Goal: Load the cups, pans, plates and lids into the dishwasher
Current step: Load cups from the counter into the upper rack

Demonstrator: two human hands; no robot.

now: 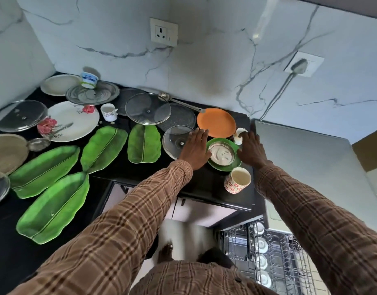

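Note:
My left hand (195, 149) lies flat with straight fingers over the right edge of a small glass lid (173, 141). My right hand (250, 149) reaches with extended fingers to a small white cup (239, 134) by the counter's right end; no grip shows. Between the hands sits a round green plate (234, 163) with a small steel plate (222, 154) on it. An orange plate (216, 122) lies just behind. A floral mug (237, 180) stands near the front edge. The open dishwasher rack (283, 252) at lower right holds several white dishes.
The black counter (204, 184) also carries several green leaf-shaped plates (49, 167), a floral plate (74, 122), steel plates (92, 93), bigger glass lids (148, 108), a white cup (108, 111), a ladle (179, 101) and a tub (89, 79). A grey appliance (300, 162) stands at the right.

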